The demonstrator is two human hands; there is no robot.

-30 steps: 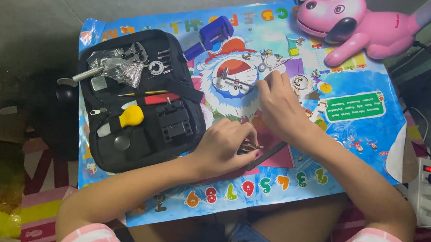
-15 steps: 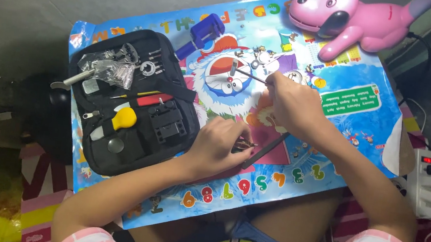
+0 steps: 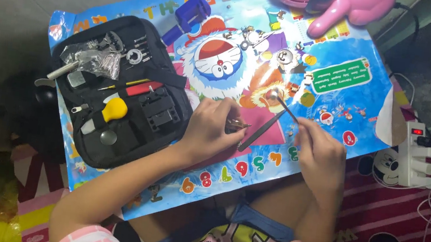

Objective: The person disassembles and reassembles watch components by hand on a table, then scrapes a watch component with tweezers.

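One tweezers [image 3: 259, 131] beside left grip [image 3: 213, 132]

an open tool case [image 3: 119, 92] lies on the left of the mat [image 3: 341, 93], a toy [image 3: 342, 2] at its far edge, a power strip [image 3: 416, 156] right.

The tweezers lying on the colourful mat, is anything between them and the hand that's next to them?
Nothing visible is in the way. The dark tweezers lie slantwise on the cartoon mat, just right of the left hand, which pinches a small brownish part. Only bare mat lies between them. The right hand holds a thin tool.
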